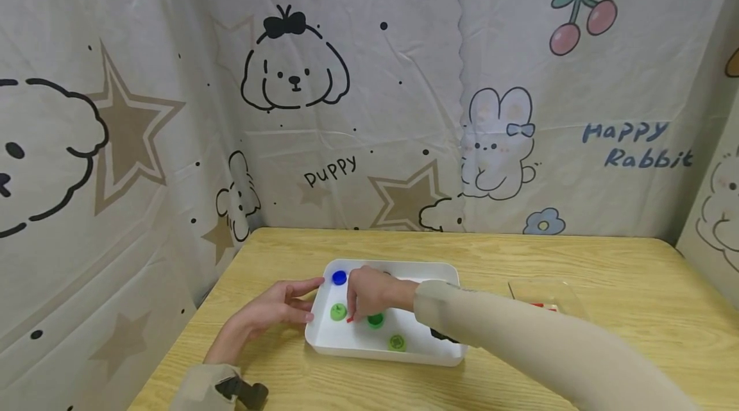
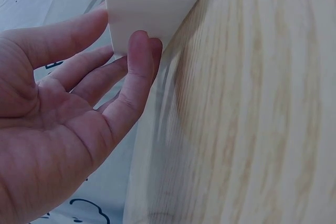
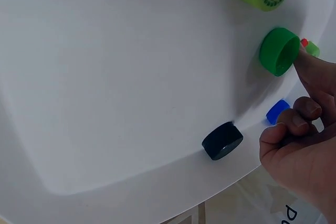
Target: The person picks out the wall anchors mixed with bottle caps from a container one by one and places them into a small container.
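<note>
A white tray point(image 1: 430, 356) holds several bottle caps. My left hand point(image 1: 277, 305) is at its left end, the fingers spread and resting against the outer wall point(image 2: 152, 3). Over the left half of the tray, my right hand point(image 1: 372, 289) points down and pinches a small red piece point(image 1: 349, 319), mostly hidden by the fingers. Close to those fingertips are a light green cap point(image 1: 338, 312) and a dark green cap point(image 1: 376, 321), its hollow side showing. A blue cap point(image 1: 339, 277) lies in the far left corner. Nearer the front is a yellow-green cap point(image 1: 397, 342).
A black cap point(image 3: 222, 140) lies by the tray's far wall, largely behind my right hand in the head view. To the right on the wooden table point(image 1: 635, 283), a clear container point(image 1: 568, 295) with red and white items stands partly behind my right sleeve. A printed curtain point(image 1: 404, 109) hangs behind.
</note>
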Demonstrator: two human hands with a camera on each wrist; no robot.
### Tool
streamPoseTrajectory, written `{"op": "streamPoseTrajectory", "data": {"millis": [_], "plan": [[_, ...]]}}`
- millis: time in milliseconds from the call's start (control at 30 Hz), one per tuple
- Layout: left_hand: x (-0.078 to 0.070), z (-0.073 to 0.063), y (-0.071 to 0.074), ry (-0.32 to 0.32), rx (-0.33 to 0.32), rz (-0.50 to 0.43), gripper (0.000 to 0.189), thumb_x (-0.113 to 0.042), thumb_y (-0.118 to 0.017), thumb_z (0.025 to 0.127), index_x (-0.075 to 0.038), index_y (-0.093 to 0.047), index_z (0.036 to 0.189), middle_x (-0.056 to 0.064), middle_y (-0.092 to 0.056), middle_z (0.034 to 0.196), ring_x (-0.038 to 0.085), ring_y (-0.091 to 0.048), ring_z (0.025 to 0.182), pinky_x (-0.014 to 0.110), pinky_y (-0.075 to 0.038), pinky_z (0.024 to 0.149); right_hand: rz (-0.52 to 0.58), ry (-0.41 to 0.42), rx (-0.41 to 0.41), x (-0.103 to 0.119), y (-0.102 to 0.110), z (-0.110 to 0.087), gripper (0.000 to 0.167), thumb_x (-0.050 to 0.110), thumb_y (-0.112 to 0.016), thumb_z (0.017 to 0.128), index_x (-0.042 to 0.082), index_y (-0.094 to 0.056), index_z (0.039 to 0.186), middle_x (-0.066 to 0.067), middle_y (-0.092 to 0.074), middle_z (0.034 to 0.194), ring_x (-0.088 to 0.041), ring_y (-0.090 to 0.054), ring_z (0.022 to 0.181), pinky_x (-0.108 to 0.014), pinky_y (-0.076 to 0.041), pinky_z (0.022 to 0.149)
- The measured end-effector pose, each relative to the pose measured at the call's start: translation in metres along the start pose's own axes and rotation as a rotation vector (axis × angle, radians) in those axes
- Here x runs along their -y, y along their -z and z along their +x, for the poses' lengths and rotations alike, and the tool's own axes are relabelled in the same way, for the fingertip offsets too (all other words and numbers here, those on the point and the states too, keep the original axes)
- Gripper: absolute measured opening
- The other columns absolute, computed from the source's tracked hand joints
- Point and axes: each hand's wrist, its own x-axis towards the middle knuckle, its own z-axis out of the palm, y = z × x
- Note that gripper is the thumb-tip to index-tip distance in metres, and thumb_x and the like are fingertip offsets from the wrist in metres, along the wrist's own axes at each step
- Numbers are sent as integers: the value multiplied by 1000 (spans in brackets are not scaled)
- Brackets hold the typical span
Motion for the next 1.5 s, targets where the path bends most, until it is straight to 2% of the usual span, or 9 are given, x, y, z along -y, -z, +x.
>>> {"op": "streamPoseTrajectory", "data": {"millis": [267, 500, 667, 933, 1067, 1333, 1500], "plan": [[-1, 0, -1, -2, -5, 0, 80, 6, -74, 91, 4, -36, 161, 27, -29, 166, 49, -45, 142, 46, -53, 105, 31, -26, -7, -12, 7, -5, 16, 7, -88, 86, 15, -79, 75, 10, -69, 73, -7, -61, 70, -21, -53, 67], [-1, 0, -1, 3, -13, 10, 79, 7, -75, 91, 3, -37, 160, 27, -30, 166, 49, -45, 142, 45, -53, 104, 28, -13, -32, -29, 11, -11, 17, 4, -85, 87, 15, -79, 74, 9, -69, 73, -8, -59, 71, -23, -53, 67], [0, 1, -1, -6, -10, 13, 79, 6, -75, 91, 5, -37, 160, 28, -31, 165, 50, -46, 141, 45, -54, 103, 8, 17, -65, -43, 16, -21, 16, 2, -85, 85, 12, -80, 73, 8, -68, 69, -9, -58, 67, -25, -52, 63], [1, 1, 0, -4, -14, 17, 78, 6, -75, 91, 4, -38, 159, 30, -31, 164, 50, -50, 138, 45, -55, 102, 13, -39, -79, -62, 20, -39, 16, 3, -86, 85, 14, -79, 75, 8, -67, 79, -12, -58, 76, -30, -54, 72], [1, 0, -1, 0, -18, 25, 78, 6, -75, 91, 4, -39, 159, 30, -32, 164, 50, -50, 138, 45, -54, 103, 36, -48, -99, -69, 20, -47, 14, 3, -87, 84, 12, -80, 76, 7, -68, 77, -12, -58, 73, -31, -54, 69], [0, -1, -2, 6, -23, 26, 78, 6, -76, 90, 4, -39, 159, 30, -33, 164, 49, -51, 138, 45, -55, 102, 74, -9, -112, -76, 19, -61, 13, 0, -90, 80, 10, -81, 78, 5, -68, 81, -13, -57, 74, -30, -53, 66], [0, 0, -1, 3, -25, 32, 78, 5, -76, 90, 4, -40, 159, 29, -32, 164, 48, -52, 137, 45, -55, 102, 88, 67, -104, -83, 22, -58, 24, -7, -88, 77, 8, -84, 96, 2, -65, 83, -14, -49, 75, -28, -43, 66]]}}
